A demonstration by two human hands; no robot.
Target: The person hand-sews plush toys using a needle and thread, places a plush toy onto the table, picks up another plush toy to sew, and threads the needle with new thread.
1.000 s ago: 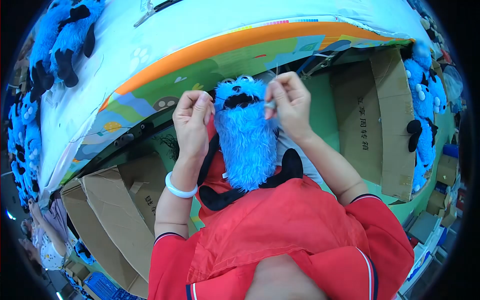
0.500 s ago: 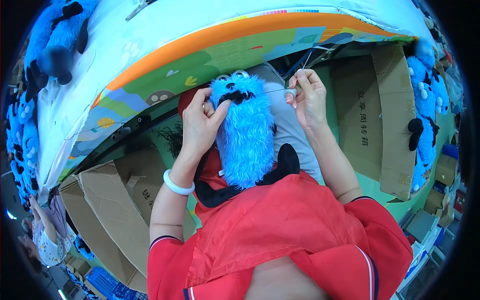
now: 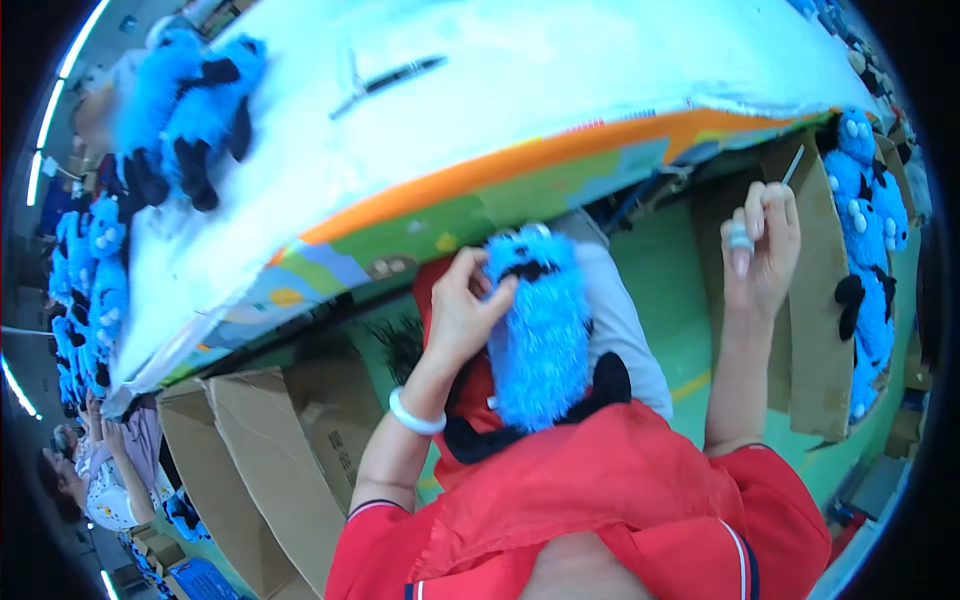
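Observation:
A blue furry plush toy (image 3: 545,340) with bulging eyes, a black mouth and black limbs lies on my lap. My left hand (image 3: 462,315), with a pale bangle at the wrist, grips its head beside the mouth, thumb at the mouth's edge. Out to the right and raised, my right hand (image 3: 765,240) pinches a thin pale needle (image 3: 793,166) that points up. A light band wraps one finger of that hand. Any thread between the needle and the toy is too fine to make out now.
A white-topped table (image 3: 560,60) with a colourful side stands ahead, bearing dark snips (image 3: 390,80) and plush toys (image 3: 190,110). Cardboard boxes flank me, an open one (image 3: 250,450) at left and one (image 3: 815,300) at right beside more toys. Another person (image 3: 110,480) sits far left.
My right hand has moved right and away from the toy, drawing the needle out. My left hand keeps its hold on the toy. The whole view has shifted.

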